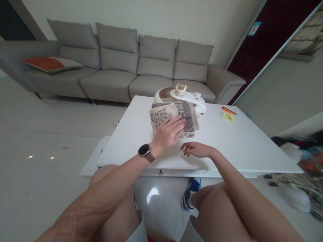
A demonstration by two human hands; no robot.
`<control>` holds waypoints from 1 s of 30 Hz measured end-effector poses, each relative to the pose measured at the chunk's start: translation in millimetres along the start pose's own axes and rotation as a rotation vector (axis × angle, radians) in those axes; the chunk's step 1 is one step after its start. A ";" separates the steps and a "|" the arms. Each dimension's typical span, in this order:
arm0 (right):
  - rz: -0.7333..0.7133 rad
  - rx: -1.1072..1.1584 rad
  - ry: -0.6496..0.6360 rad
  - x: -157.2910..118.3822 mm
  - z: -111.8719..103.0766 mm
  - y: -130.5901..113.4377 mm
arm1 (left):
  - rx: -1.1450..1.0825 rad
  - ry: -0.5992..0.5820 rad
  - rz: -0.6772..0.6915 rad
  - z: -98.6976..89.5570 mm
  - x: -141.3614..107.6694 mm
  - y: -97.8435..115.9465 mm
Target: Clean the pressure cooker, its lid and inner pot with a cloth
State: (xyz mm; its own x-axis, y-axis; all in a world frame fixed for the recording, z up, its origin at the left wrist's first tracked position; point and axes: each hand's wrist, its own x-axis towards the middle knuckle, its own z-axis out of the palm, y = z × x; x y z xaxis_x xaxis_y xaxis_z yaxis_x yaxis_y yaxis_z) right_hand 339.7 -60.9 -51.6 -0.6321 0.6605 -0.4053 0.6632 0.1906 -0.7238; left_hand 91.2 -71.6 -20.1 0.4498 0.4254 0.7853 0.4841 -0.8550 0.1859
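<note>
A patterned beige and grey-brown cloth (192, 117) lies folded against the front of a white rounded appliance (201, 105) with a brown top panel. My left hand (168, 132), with a watch (144, 150) on the wrist, presses flat on the cloth with its fingers spread. Part of the appliance's front is hidden behind the cloth. Just to the right and nearer to me, my right hand (196, 149) hovers over the white table (234, 144), fingers loosely bent and apart, holding nothing.
An orange and dark pen-like tool (229, 110) and a crumpled yellow paper (228, 116) lie at the table's back right. Beyond the table stands a grey sofa (108, 80) with an orange and white cushion (51, 63). Cluttered items sit on the floor at the right.
</note>
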 end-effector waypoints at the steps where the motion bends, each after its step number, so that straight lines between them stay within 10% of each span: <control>1: 0.002 0.002 0.002 0.1 0.1 0.5 | 0.032 -0.032 -0.006 0.8 2.7 1.7; 15: -0.020 -0.018 -0.008 -1.9 -1.7 -1.8 | -0.001 0.155 -0.141 4.2 7.9 1.7; 30: 0.019 -0.027 -0.005 -0.2 -1.4 -4.6 | -0.598 0.918 -0.955 -3.0 13.3 -38.6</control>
State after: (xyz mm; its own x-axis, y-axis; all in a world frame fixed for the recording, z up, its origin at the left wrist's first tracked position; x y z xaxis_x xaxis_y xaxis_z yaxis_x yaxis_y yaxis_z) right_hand 337.4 -60.9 -47.4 -0.6210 0.6605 -0.4220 0.6860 0.1976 -0.7002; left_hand 76.3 -33.8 -15.0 -0.5985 0.7525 0.2747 -0.1641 -0.4508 0.8774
